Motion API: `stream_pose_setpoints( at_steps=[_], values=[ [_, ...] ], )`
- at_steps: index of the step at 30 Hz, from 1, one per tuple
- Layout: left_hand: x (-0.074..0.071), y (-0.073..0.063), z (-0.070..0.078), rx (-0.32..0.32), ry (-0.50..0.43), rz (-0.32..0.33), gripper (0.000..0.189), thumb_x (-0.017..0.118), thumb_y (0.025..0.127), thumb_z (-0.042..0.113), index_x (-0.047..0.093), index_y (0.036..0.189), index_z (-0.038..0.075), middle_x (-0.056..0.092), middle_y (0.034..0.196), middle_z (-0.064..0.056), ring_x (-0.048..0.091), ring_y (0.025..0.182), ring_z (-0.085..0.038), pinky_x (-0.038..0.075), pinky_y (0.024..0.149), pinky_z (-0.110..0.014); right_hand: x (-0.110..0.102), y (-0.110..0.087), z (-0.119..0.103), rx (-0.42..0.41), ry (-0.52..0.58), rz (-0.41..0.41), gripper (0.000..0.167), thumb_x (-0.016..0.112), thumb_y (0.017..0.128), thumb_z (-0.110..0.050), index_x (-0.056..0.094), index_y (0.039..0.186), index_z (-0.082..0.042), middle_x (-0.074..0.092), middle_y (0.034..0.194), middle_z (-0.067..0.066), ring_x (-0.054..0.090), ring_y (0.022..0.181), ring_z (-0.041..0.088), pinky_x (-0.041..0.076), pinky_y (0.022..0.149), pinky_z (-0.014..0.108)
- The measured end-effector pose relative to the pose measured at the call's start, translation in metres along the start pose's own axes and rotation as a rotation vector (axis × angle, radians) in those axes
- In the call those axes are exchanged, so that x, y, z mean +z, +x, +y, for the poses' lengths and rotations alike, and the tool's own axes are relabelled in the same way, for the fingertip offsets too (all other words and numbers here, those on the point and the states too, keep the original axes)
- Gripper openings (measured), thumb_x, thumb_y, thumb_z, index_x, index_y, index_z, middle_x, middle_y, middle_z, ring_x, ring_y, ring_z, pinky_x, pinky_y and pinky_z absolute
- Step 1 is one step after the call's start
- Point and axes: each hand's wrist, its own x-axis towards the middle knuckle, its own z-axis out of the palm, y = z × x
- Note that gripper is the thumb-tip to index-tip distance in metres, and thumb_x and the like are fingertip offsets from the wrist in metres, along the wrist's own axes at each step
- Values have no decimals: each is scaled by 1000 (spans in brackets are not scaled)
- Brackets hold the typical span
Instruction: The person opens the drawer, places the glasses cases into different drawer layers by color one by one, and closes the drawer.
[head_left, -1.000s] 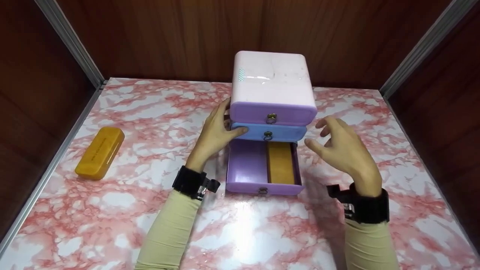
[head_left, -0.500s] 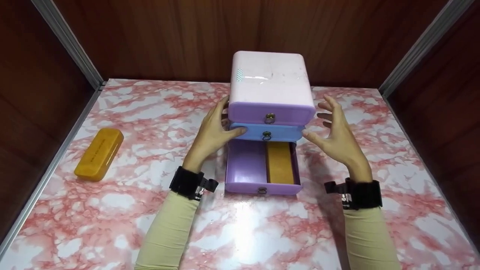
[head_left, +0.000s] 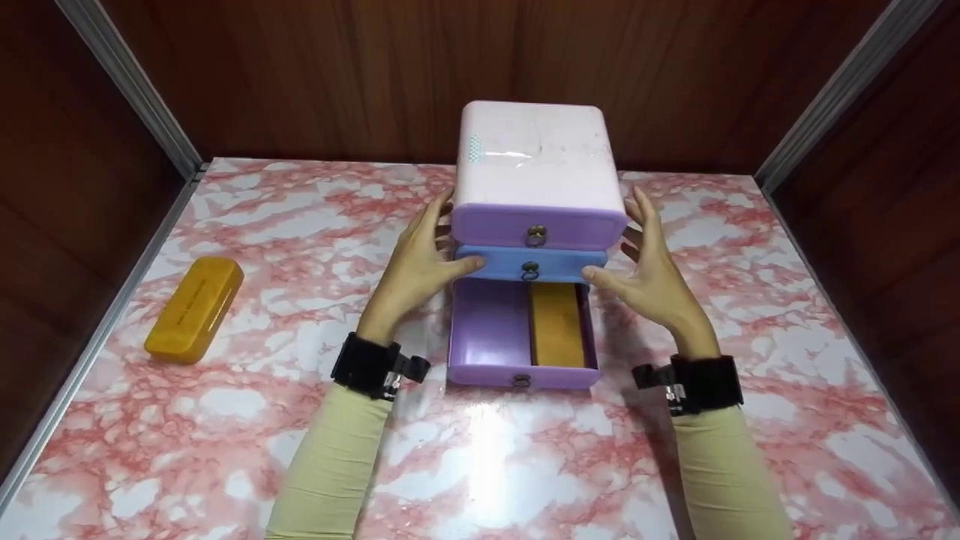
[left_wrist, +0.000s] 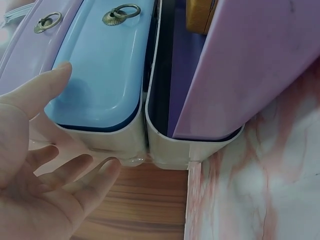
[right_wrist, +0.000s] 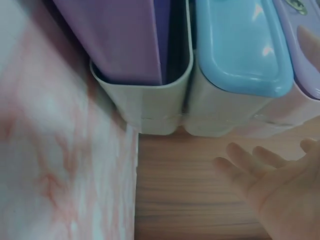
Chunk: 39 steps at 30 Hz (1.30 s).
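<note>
A three-tier drawer unit [head_left: 536,157] stands on the table. It has a pale pink top, a purple upper drawer [head_left: 491,226] and a blue middle drawer [head_left: 501,264]. Pulled out below is the purple bottom drawer [head_left: 489,326], where a mustard-yellow oblong case [head_left: 556,326] lies along the right side. My left hand [head_left: 415,264] has its thumb at the blue drawer's left front and its fingers spread along the unit's side. My right hand [head_left: 646,277] mirrors it on the right, thumb by the blue front; in the right wrist view its fingers [right_wrist: 240,165] are apart from the side wall.
A second mustard-yellow oblong case [head_left: 195,309], with small lettering, lies on the marbled table [head_left: 247,450] at the left. Dark wood panels [head_left: 337,82] with metal corner strips enclose the back and sides. Small ring pulls [head_left: 530,270] stick out from the drawer fronts.
My right hand has moved in leftward to the unit's right side, its thumb now at the blue front. The left hand stays in place. The drawers look unchanged.
</note>
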Motion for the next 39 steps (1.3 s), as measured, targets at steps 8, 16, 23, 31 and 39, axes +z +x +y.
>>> stream_pose_setpoints(
  at_steps=[8, 16, 23, 31, 39],
  values=[
    [-9, -2, 4, 14, 69, 9, 114, 94, 83, 36, 22, 170, 25, 40, 166, -10, 55, 139, -29, 52, 112, -40, 5, 2, 6, 16, 69, -10, 119, 88, 88, -12, 4, 171, -23, 21, 174, 8, 34, 156, 31, 30, 128, 55],
    [-26, -9, 11, 72, 110, 8, 115, 92, 85, 37, 18, 171, 29, 25, 174, -6, 42, 151, -28, 45, 119, -39, 12, 5, 9, 7, 108, -26, 117, 88, 88, -10, 7, 171, -22, 25, 172, 5, 36, 155, 28, 34, 127, 50],
    [-52, -16, 14, 49, 193, 27, 117, 93, 83, 40, 16, 171, 38, 20, 176, 1, 32, 157, -26, 41, 123, -47, 19, 6, 12, 29, 123, -23, 111, 89, 88, -11, 14, 169, -22, 39, 161, 10, 40, 152, 31, 34, 127, 53],
    [-90, -22, 14, 29, 329, 52, 116, 93, 84, 37, 15, 171, 39, 22, 175, -6, 26, 159, -33, 31, 124, -64, 28, 6, 18, 31, 117, -37, 94, 89, 88, -14, 27, 160, -13, 44, 155, 10, 39, 152, 30, 32, 126, 58],
    [-119, -30, 8, -11, 458, 26, 112, 88, 89, 40, 12, 171, 39, 20, 175, -16, 30, 155, -45, 33, 118, -74, 30, 7, 20, 10, 129, -20, 87, 88, 89, -11, 33, 157, -14, 47, 151, 8, 47, 144, 30, 41, 120, 56]
  ],
)
